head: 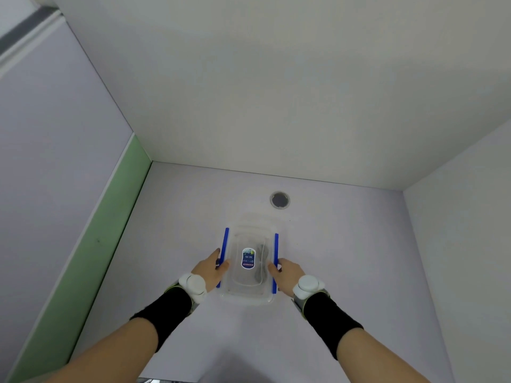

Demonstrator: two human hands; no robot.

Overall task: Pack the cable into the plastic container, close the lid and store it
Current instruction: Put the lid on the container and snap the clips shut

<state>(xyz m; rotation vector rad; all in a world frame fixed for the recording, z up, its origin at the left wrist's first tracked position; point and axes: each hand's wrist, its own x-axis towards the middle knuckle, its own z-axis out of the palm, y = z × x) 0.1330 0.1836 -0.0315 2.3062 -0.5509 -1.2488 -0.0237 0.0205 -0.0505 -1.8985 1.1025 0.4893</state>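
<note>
The cable (260,261) shows only dimly through the closed lid (250,239) of one container (249,295) on the desk (345,258). Left hand (211,270) and right hand (287,273) grip its two blue latches (226,241).

Container: you have a clear plastic container (250,265), rectangular with rounded corners, lying flat on the pale surface with its long side running away from you.
Lid: the transparent lid (237,275) sits on top, a colourful oval label (248,258) at its centre.
Clips: a blue clip (224,252) runs along the left long edge, a second blue clip (275,262) along the right.
Cable: the grey cable (261,262) shows through the lid, bundled inside, right of the label.
</note>
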